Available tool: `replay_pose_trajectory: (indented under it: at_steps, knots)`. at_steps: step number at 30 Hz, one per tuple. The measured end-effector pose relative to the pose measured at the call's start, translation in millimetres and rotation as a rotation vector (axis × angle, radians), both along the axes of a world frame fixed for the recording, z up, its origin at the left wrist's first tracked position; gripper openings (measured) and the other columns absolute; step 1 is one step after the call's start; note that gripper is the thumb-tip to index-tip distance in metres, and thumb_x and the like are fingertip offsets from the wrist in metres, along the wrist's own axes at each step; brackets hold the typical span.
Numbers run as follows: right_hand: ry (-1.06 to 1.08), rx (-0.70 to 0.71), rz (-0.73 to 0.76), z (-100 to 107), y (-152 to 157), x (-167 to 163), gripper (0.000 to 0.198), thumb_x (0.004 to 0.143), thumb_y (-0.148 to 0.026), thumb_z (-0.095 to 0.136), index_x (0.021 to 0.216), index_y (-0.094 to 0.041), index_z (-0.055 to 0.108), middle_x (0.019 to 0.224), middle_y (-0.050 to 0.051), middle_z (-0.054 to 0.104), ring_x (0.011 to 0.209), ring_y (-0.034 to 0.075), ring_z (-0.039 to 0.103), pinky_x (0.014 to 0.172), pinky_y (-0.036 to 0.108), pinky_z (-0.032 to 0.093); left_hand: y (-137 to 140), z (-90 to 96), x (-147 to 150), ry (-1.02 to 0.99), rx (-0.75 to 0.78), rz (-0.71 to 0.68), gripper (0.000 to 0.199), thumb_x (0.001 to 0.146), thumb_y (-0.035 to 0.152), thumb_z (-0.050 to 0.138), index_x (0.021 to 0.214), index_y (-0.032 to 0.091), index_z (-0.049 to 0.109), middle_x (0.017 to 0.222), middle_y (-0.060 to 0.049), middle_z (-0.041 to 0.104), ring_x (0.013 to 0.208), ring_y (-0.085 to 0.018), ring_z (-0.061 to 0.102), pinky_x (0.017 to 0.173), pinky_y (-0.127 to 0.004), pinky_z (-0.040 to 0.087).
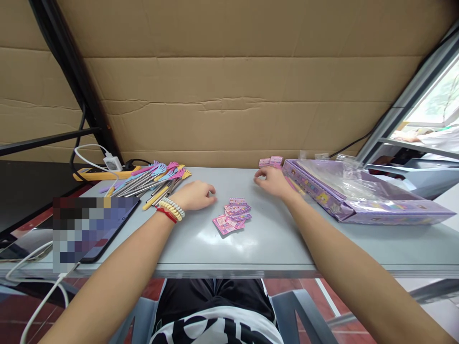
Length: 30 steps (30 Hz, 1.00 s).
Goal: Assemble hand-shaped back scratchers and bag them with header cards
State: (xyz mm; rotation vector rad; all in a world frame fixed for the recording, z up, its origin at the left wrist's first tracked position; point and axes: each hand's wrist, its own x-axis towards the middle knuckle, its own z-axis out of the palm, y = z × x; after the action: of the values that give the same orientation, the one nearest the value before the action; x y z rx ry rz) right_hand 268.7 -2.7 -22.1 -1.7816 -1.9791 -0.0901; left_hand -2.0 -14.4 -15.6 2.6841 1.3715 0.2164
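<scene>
While cards [237, 209] lie overlapping, not squared | left hand [193, 195] and right hand [274, 181] look empty, fingers loosely parted | back cards [276, 159] sit separate, beside box [319, 190]

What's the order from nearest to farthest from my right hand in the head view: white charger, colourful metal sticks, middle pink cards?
From your right hand:
1. Middle pink cards, left and nearer you.
2. Colourful metal sticks, farther left.
3. White charger, far left, at the back.
</scene>
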Motion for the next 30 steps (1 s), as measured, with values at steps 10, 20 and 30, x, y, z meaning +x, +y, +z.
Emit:
replay_pose_trajectory:
  at_steps: [10,20,30]
  knots:
    - [0.059,-0.256,0.283,-11.0,-5.3,-16.9,0.01,0.076,-0.024,0.057,0.078,-0.017,0.064,0.083,0.005,0.07,0.075,0.016,0.06,0.068,0.024,0.043,21.5,-1.5,-16.9,-0.08,0.23,0.303,0.035,0.08,0.026,0.045,0.103,0.018,0.069,0.107,-0.009,0.069,0.101,-0.025,0.062,0.088,-0.033,0.047]
    - [0.057,-0.278,0.298,-9.5,-7.0,-17.0,0.011,0.075,-0.025,0.057,0.078,-0.017,0.064,0.08,0.004,0.07,0.073,0.015,0.06,0.066,0.024,0.043,36.7,1.1,-63.2,0.04,0.225,0.842,0.043,0.077,0.042,0.054,0.103,0.01,0.066,0.105,-0.024,0.065,0.097,-0.035,0.062,0.077,-0.042,0.048]
    - [0.054,-0.292,0.308,-8.3,-8.6,-20.1,0.01,0.076,-0.024,0.057,0.078,-0.016,0.064,0.077,0.004,0.069,0.07,0.015,0.059,0.065,0.025,0.042,42.9,-3.2,-70.8,0.012,0.204,0.929,0.033,0.075,0.018,0.049,0.1,0.006,0.068,0.1,-0.026,0.066,0.096,-0.036,0.061,0.076,-0.042,0.044]
